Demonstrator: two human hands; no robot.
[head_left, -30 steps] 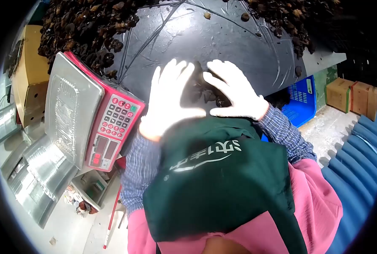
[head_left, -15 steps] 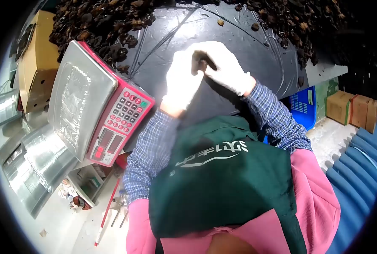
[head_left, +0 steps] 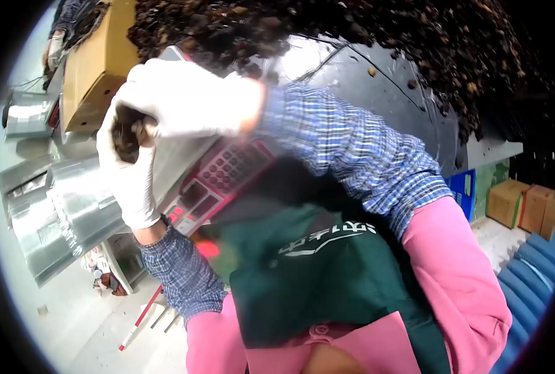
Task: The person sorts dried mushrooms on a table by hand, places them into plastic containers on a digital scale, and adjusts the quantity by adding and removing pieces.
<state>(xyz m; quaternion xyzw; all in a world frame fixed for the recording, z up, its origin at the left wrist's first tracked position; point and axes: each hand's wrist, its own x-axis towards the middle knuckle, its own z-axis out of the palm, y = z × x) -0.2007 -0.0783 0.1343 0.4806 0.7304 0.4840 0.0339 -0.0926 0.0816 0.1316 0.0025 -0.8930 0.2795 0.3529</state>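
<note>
White gloves cover both my hands, which are cupped together above the pink-rimmed scale [head_left: 227,168]. My left hand [head_left: 125,181] curls up from below, its fingers bent around a small clump of dark brown pieces [head_left: 126,134]. From the right, my right hand [head_left: 178,96] reaches across and closes over the same clump. The pieces look shrivelled; their exact kind cannot be made out. My hands and right arm hide much of the scale's metal pan, while its keypad and display still show below them.
A big heap of dark brown pieces [head_left: 352,22] spreads along the far side of the black-covered table [head_left: 327,62]. Left stand a cardboard box [head_left: 100,68] and metal containers [head_left: 81,199]. Another person's gloved hand [head_left: 55,51] shows at upper left. A blue crate [head_left: 461,190] and boxes [head_left: 507,202] sit at right.
Both hands have moved left together, from over the black table to over the scale, still cupped around the dark pieces. My right arm now stretches across my front.
</note>
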